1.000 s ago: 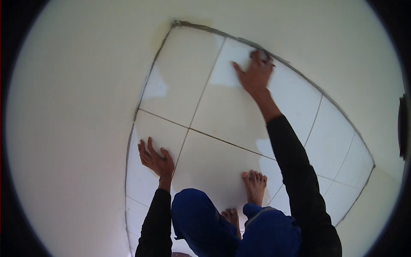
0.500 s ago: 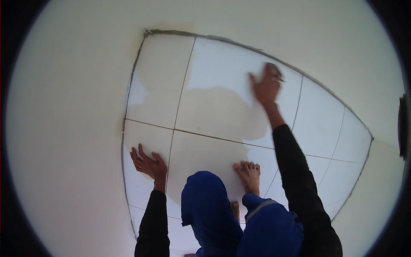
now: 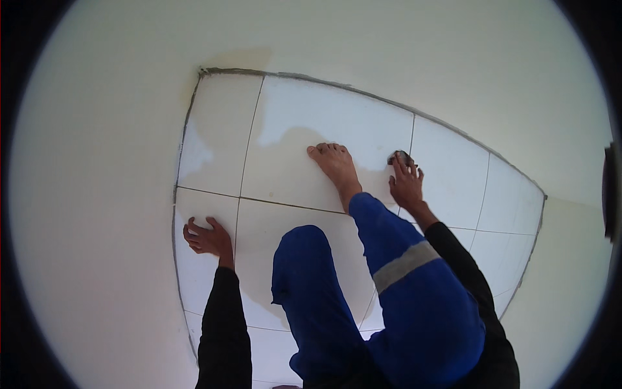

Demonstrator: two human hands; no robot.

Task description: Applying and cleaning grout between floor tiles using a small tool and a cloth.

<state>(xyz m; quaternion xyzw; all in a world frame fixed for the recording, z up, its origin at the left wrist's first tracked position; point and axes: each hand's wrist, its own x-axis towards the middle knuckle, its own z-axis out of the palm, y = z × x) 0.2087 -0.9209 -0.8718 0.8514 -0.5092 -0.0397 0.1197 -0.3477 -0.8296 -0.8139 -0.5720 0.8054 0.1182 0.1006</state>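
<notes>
My right hand (image 3: 408, 185) is low over the white floor tiles (image 3: 447, 155), right of my bare foot. Its fingers lie over a small dark object (image 3: 402, 157) with a greyish, shiny patch, next to a tile joint. What kind of object it is I cannot make out. At the left, my left hand (image 3: 208, 238) rests on a tile close to the wall edge. Its fingers are apart and slightly bent, with nothing in them.
Pale walls (image 3: 363, 39) border the floor, with a rough dark grey line (image 3: 311, 79) along their foot. My bare foot (image 3: 334, 166) stands on a middle tile, and my blue-trousered knees (image 3: 304, 253) fill the lower middle. A dark object (image 3: 609, 194) is at the far right.
My right hand has come back toward me from near the far wall, with the dark object. My foot has stepped forward onto the farther tile. The left hand stays near the left wall.
</notes>
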